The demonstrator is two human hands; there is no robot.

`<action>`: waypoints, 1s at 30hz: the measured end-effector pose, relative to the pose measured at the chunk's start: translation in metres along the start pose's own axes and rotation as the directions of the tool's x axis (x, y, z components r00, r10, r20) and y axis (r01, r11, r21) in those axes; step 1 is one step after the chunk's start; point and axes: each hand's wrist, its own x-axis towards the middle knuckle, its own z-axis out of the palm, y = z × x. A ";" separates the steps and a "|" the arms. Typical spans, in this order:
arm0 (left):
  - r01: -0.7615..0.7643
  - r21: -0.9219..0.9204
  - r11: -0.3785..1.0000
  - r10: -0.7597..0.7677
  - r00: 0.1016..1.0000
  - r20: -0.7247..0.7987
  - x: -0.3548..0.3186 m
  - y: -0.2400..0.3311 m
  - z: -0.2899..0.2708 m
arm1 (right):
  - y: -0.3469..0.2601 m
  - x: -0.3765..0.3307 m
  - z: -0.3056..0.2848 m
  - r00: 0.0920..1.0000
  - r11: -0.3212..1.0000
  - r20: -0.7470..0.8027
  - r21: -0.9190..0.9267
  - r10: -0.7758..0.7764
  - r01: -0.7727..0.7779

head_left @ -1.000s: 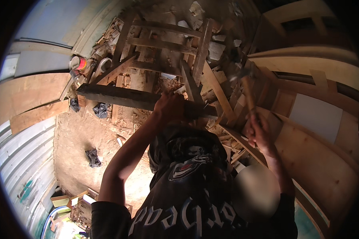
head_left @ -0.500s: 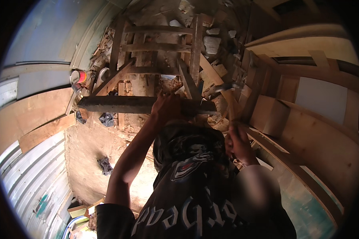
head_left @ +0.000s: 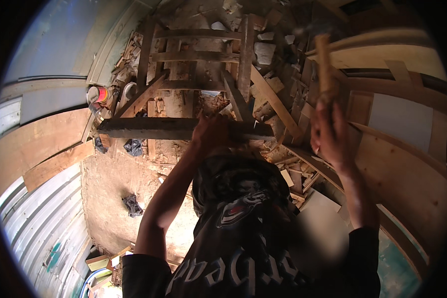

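Note:
A dark wooden beam (head_left: 154,128) lies crosswise in front of my body, on the near end of a wooden frame (head_left: 196,57) with several crosspieces. My left hand (head_left: 211,131) grips the beam right of its middle, fingers over the far edge. Close to the beam's right end, a thin bright sliver (head_left: 255,125) stands up, too small to name surely. Raised on the right, my right hand (head_left: 333,131) is closed round the wooden handle of a hammer (head_left: 323,62). The hammer's head is blurred into the dark background above the handle.
Wood offcuts (head_left: 298,179) and a slanting plank (head_left: 275,102) lie right of the frame. Wooden panels (head_left: 397,159) line the right side. A can (head_left: 98,94) stands at left, near corrugated metal sheeting (head_left: 44,228). Crumpled black plastic (head_left: 132,205) lies on the floor.
My right hand has swung the hammer up, away from the beam's right end and outward to the right. My left hand has stayed on the beam, which has hardly shifted.

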 end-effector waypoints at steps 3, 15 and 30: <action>-0.043 0.042 0.998 0.045 0.997 -0.063 0.000 0.000 0.005 | 0.034 -0.005 0.010 0.979 0.958 0.168 -0.280 0.116 -0.065; 0.007 0.025 1.000 -0.008 0.999 0.041 0.004 -0.001 -0.003 | -0.019 -0.001 0.005 0.959 0.970 -0.165 0.122 0.228 -0.210; -0.096 -0.094 0.991 0.077 0.978 -0.195 0.000 -0.003 0.011 | 0.055 -0.026 0.013 0.985 0.858 -0.083 -0.506 -0.149 0.087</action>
